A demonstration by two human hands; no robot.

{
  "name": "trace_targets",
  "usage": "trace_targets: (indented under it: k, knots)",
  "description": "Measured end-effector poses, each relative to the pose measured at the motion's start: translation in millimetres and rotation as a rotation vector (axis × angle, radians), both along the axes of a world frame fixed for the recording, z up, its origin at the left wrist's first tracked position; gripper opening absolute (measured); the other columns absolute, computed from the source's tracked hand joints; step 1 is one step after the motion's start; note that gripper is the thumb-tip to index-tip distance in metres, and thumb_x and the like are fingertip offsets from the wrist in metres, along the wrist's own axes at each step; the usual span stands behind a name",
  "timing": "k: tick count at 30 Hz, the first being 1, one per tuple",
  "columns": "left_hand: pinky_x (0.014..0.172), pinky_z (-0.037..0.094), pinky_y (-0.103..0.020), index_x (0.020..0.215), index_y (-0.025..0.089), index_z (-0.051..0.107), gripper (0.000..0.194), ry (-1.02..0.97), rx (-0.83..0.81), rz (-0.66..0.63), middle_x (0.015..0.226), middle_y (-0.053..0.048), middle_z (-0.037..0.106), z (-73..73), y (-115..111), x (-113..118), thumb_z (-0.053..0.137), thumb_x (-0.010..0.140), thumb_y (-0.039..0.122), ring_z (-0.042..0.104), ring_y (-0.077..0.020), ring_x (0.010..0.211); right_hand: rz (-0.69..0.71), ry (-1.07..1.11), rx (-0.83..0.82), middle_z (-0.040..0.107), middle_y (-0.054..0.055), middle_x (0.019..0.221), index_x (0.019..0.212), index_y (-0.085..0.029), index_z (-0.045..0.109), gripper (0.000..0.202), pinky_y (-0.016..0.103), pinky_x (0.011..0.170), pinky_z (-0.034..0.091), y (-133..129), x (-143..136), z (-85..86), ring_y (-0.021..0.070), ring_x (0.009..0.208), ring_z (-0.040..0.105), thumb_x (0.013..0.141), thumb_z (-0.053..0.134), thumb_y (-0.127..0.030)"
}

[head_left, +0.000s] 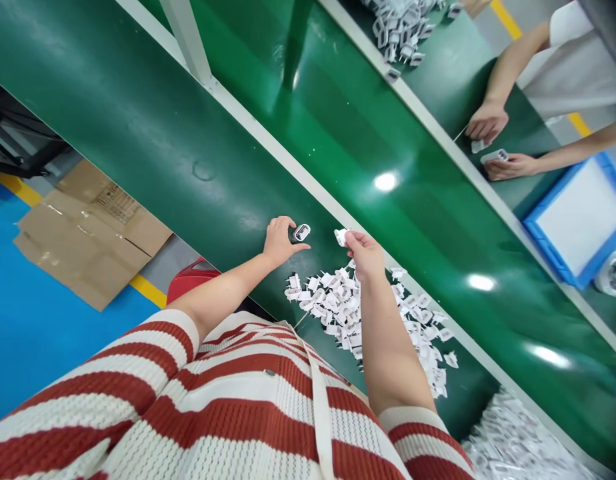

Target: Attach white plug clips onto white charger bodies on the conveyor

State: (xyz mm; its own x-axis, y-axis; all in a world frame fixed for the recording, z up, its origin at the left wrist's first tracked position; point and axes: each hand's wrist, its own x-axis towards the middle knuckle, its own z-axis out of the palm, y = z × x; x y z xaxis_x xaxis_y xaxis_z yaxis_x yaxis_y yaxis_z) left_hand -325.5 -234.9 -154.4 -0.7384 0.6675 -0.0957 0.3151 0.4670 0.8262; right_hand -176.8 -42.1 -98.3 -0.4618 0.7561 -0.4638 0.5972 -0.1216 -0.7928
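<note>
On the green table (228, 193), my left hand (281, 241) has its thumb and fingers spread around a white oval housing (302, 233) with a dark inside. The housing stands between thumb and forefinger, and whether they touch it is hard to tell. My right hand (364, 255) pinches a small white plug part (341, 237) by its right end, a short way right of the housing. Below and around my right forearm lies a loose pile of white plug parts (338, 300), partly hidden by that arm.
A green conveyor belt (338, 133) with pale rails runs past the table. Across it, a person's hands (511, 167) hold white parts beside a blue-framed tray (581, 220). Clear-bagged parts (518, 433) lie lower right; flattened cardboard (88, 233) is at left.
</note>
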Motion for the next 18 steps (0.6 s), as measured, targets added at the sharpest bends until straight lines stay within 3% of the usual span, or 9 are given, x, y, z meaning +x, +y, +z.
trace_targets:
  k: [2, 4, 7, 9, 10, 12, 15, 16, 18]
  knots:
    - [0.109, 0.042, -0.051, 0.142, 0.017, 0.048, 0.1, -0.004, 0.02, -0.042, 0.149, -0.02, 0.048, 4.8, -3.5, -4.9, 0.1, 0.059, 0.033, 0.048, -0.037, 0.132, -0.032, 0.064, -0.086, 0.072, 0.004, 0.086, 0.102, -0.019, 0.074, 0.061, 0.025, 0.055, 0.048, -12.0, -3.3, 3.8, 0.0158, 0.073, 0.064, 0.068, 0.076, -0.07]
    - [0.109, 0.043, -0.049, 0.157, 0.022, 0.033, 0.104, -0.03, 0.048, -0.193, 0.162, -0.018, 0.034, 9.7, -6.9, -16.7, 0.091, 0.07, 0.022, 0.043, -0.0351, 0.138, -0.054, 0.117, -0.162, 0.072, 0.003, 0.086, 0.104, -0.021, 0.075, 0.061, 0.026, 0.057, 0.051, -21.2, -5.6, 9.0, 0.0139, 0.07, 0.063, 0.066, 0.08, -0.069]
    - [0.102, 0.049, -0.042, 0.149, 0.024, 0.049, 0.067, -0.079, 0.02, -0.385, 0.153, -0.011, 0.052, 13.9, -7.5, -32.6, 0.07, 0.087, 0.013, 0.053, -0.0287, 0.126, -0.077, 0.171, -0.227, 0.071, 0.002, 0.084, 0.102, -0.02, 0.076, 0.061, 0.028, 0.066, 0.056, -31.5, -9.1, 16.7, 0.0127, 0.069, 0.062, 0.06, 0.087, -0.064]
    - [0.097, 0.051, -0.04, 0.135, 0.019, 0.061, 0.047, -0.081, -0.018, -0.38, 0.134, -0.01, 0.066, 13.9, -5.1, -34.6, 0.068, 0.089, 0.015, 0.06, -0.0268, 0.113, -0.089, 0.189, -0.233, 0.07, 0.001, 0.082, 0.098, -0.019, 0.077, 0.06, 0.029, 0.07, 0.058, -37.4, -12.3, 19.8, 0.0127, 0.069, 0.062, 0.057, 0.09, -0.061]
    - [0.096, 0.051, -0.041, 0.134, 0.018, 0.062, 0.047, -0.077, -0.032, -0.353, 0.129, -0.011, 0.068, 13.5, -3.7, -33.2, 0.071, 0.088, 0.018, 0.061, -0.0271, 0.111, -0.093, 0.192, -0.226, 0.07, 0.001, 0.08, 0.097, -0.019, 0.077, 0.059, 0.03, 0.071, 0.058, -40.2, -14.3, 20.5, 0.0129, 0.068, 0.063, 0.056, 0.091, -0.059]
    - [0.1, 0.05, -0.043, 0.149, 0.02, 0.05, 0.07, -0.055, -0.04, -0.313, 0.138, -0.012, 0.062, 12.4, -0.8, -29.3, 0.077, 0.084, 0.02, 0.06, -0.0292, 0.117, -0.095, 0.193, -0.195, 0.069, 0.001, 0.077, 0.096, -0.018, 0.077, 0.057, 0.031, 0.072, 0.059, -45.6, -18.3, 20.3, 0.0134, 0.068, 0.063, 0.057, 0.091, -0.057]
    - [0.108, 0.046, -0.042, 0.165, 0.03, 0.021, 0.1, -0.015, 0.015, -0.425, 0.165, -0.006, 0.039, 10.8, 4.7, -29.8, 0.076, 0.083, 0.013, 0.05, -0.029, 0.136, -0.089, 0.184, -0.114, 0.074, 0.004, 0.089, 0.095, -0.018, 0.076, 0.053, 0.031, 0.071, 0.058, -52.2, -23.6, 17.5, 0.0137, 0.071, 0.063, 0.059, 0.088, -0.055]
    - [0.109, 0.046, -0.04, 0.165, 0.032, 0.021, 0.099, -0.006, 0.034, -0.497, 0.167, -0.003, 0.037, 10.1, 7.2, -31.9, 0.072, 0.084, 0.008, 0.048, -0.0279, 0.138, -0.084, 0.177, -0.081, 0.075, 0.005, 0.094, 0.095, -0.018, 0.076, 0.052, 0.031, 0.07, 0.057, -53.8, -24.9, 16.0, 0.0135, 0.072, 0.063, 0.06, 0.087, -0.055]
    - [0.107, 0.048, -0.037, 0.158, 0.033, 0.037, 0.085, -0.027, 0.049, -0.594, 0.16, 0.0, 0.047, 8.3, 13.1, -36.3, 0.065, 0.085, 0.0, 0.054, -0.0252, 0.131, -0.064, 0.153, -0.013, 0.076, 0.006, 0.1, 0.097, -0.017, 0.076, 0.05, 0.03, 0.067, 0.056, -55.9, -26.8, 12.5, 0.0132, 0.072, 0.062, 0.064, 0.084, -0.054]
